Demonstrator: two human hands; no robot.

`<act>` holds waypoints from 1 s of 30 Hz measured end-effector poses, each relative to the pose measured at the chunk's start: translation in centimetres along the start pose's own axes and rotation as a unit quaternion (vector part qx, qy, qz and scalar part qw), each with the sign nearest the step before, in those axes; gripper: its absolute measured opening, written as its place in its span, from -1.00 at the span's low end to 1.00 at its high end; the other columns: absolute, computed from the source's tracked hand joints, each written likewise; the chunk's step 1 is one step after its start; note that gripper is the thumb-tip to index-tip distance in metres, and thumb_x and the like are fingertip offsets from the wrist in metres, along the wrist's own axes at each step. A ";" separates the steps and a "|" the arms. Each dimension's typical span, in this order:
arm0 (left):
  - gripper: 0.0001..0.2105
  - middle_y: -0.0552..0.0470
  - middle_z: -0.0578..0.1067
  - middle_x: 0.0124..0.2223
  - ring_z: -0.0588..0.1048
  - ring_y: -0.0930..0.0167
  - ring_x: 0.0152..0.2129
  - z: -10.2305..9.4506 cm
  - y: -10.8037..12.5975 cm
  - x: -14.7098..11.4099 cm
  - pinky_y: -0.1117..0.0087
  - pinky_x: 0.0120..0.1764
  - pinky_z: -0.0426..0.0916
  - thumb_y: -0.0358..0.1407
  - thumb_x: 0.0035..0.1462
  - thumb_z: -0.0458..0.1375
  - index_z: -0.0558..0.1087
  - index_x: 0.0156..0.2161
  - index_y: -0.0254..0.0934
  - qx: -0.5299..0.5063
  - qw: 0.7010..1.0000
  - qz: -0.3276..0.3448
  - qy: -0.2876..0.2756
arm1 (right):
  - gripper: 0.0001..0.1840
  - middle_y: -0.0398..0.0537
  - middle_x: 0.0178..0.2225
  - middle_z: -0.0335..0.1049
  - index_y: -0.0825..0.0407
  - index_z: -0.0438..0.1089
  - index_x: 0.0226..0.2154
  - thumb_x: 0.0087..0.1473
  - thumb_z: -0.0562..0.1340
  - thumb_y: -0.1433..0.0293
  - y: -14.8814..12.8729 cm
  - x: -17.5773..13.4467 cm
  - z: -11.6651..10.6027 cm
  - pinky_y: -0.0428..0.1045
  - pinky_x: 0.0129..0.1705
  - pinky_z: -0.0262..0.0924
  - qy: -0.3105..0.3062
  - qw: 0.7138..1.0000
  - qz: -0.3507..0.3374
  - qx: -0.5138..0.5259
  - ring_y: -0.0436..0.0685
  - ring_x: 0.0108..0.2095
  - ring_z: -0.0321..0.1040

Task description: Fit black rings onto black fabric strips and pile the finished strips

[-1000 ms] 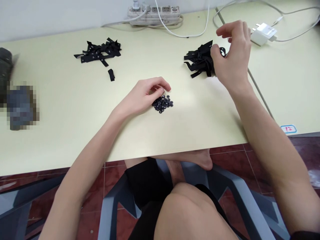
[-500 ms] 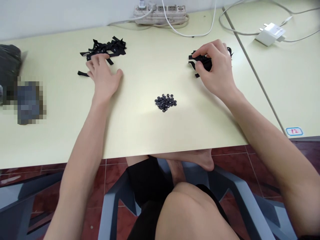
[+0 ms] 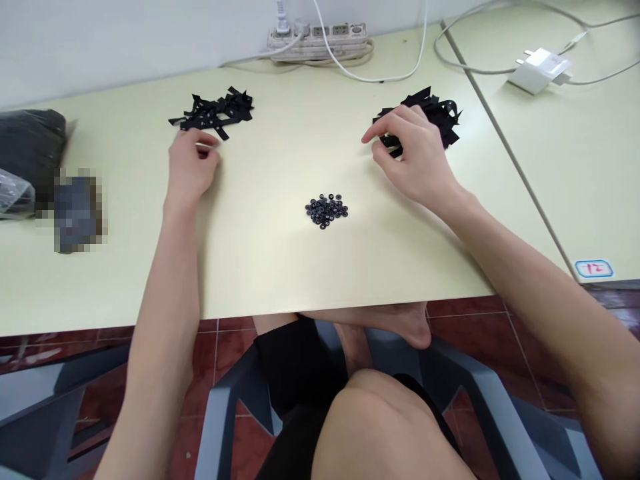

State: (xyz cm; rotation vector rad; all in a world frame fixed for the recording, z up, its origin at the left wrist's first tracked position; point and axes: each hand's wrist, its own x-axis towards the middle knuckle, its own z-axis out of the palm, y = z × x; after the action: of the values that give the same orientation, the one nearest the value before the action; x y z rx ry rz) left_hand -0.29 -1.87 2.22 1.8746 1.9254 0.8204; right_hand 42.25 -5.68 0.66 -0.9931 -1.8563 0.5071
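Note:
My left hand (image 3: 194, 163) rests on the table just in front of the left pile of short black fabric strips (image 3: 215, 113). Its fingers curl under, the index finger and thumb pointing right. Whatever the curled fingers hold, if anything, is hidden. My right hand (image 3: 413, 150) hovers over the near side of a second pile of black strips (image 3: 437, 117), partly covering it. Its thumb and index finger are apart, and nothing shows between them. Small round black pieces with pale centres, like snap buttons (image 3: 327, 211), lie heaped between the hands.
A power strip (image 3: 320, 43) with plugs and white cables sits against the wall. At the right is a white charger (image 3: 539, 70) beyond the table seam. A black bag (image 3: 33, 143) and a blurred-out object (image 3: 77, 213) lie at the left. A number label (image 3: 593, 269) marks the right table.
My left hand has drawn back and its spread fingers have curled in; the lone strip beside it no longer shows. My right hand has shifted left, uncovering more of its pile.

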 end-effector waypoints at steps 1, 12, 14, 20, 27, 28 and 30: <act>-0.50 0.21 0.40 -0.03 0.39 0.49 -0.09 0.7 1.1 -0.3 -0.04 0.29 0.44 0.28 0.38 0.33 0.40 -0.02 -0.08 -0.012 0.999 0.030 -0.028 | -0.82 0.06 -0.17 0.50 -0.29 0.52 -0.24 0.38 0.35 0.04 -0.3 -0.1 0.2 0.39 0.17 0.27 -0.005 1.000 0.003 0.000 0.47 0.04 0.31; -0.78 -0.04 0.68 0.11 0.68 0.24 0.02 6.7 14.0 -7.9 0.14 0.09 0.63 -0.13 0.29 0.39 0.59 -0.02 -0.10 -0.253 0.933 0.188 -0.173 | -0.84 0.01 -0.08 0.58 -0.19 0.53 -0.13 0.37 0.41 0.12 -3.5 -1.3 2.1 0.31 0.19 0.37 -0.116 0.992 0.023 0.037 0.39 0.04 0.45; -0.75 -0.05 0.68 0.09 0.69 0.25 0.01 6.7 14.2 -8.1 0.16 0.10 0.64 -0.09 0.29 0.42 0.59 -0.02 -0.11 -0.278 0.926 0.188 -0.174 | -0.79 -0.01 -0.10 0.59 -0.17 0.52 -0.15 0.34 0.44 0.10 -3.8 -1.3 2.5 0.29 0.16 0.39 -0.122 0.991 0.029 0.047 0.36 0.01 0.48; -0.62 -0.07 0.65 0.08 0.72 0.24 -0.07 7.1 13.7 -7.8 0.15 0.01 0.68 0.05 0.26 0.49 0.58 0.02 -0.08 -0.304 0.923 0.168 -0.165 | -0.73 -0.05 -0.19 0.63 -0.13 0.52 -0.18 0.34 0.41 0.05 -4.3 -1.2 2.5 0.21 0.02 0.47 -0.136 0.986 0.058 0.084 0.24 -0.15 0.52; -0.52 -0.10 0.62 0.10 0.68 0.16 0.07 6.9 13.4 -7.4 0.18 -0.09 0.69 0.17 0.25 0.47 0.54 0.11 0.02 -0.270 0.942 0.153 -0.128 | -0.76 -0.07 -0.20 0.64 -0.13 0.51 -0.20 0.36 0.40 0.08 -4.8 -1.3 2.5 0.19 -0.03 0.50 -0.135 0.984 0.065 0.095 0.22 -0.17 0.52; -0.52 -0.09 0.62 0.09 0.67 0.15 0.08 6.9 13.5 -7.4 0.16 -0.07 0.69 0.15 0.25 0.48 0.54 0.12 0.03 -0.269 0.942 0.153 -0.126 | -0.77 -0.07 -0.17 0.64 -0.13 0.52 -0.16 0.36 0.40 0.09 -4.8 -1.3 2.5 0.19 -0.02 0.50 -0.131 0.985 0.063 0.096 0.21 -0.17 0.52; -0.54 -0.06 0.62 0.06 0.68 0.13 0.09 7.0 13.6 -7.5 0.12 -0.04 0.69 0.10 0.27 0.49 0.54 0.15 0.05 -0.269 0.943 0.149 -0.130 | -0.77 -0.05 -0.10 0.63 -0.14 0.52 -0.10 0.33 0.43 0.10 -4.8 -1.4 2.6 0.19 0.01 0.50 -0.121 0.987 0.052 0.095 0.22 -0.14 0.52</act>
State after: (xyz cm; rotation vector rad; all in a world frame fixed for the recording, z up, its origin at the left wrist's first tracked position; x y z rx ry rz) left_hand 15.29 -8.45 3.84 1.8237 1.1250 1.0034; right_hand 38.23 -9.44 2.01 -0.9351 -1.9316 0.8848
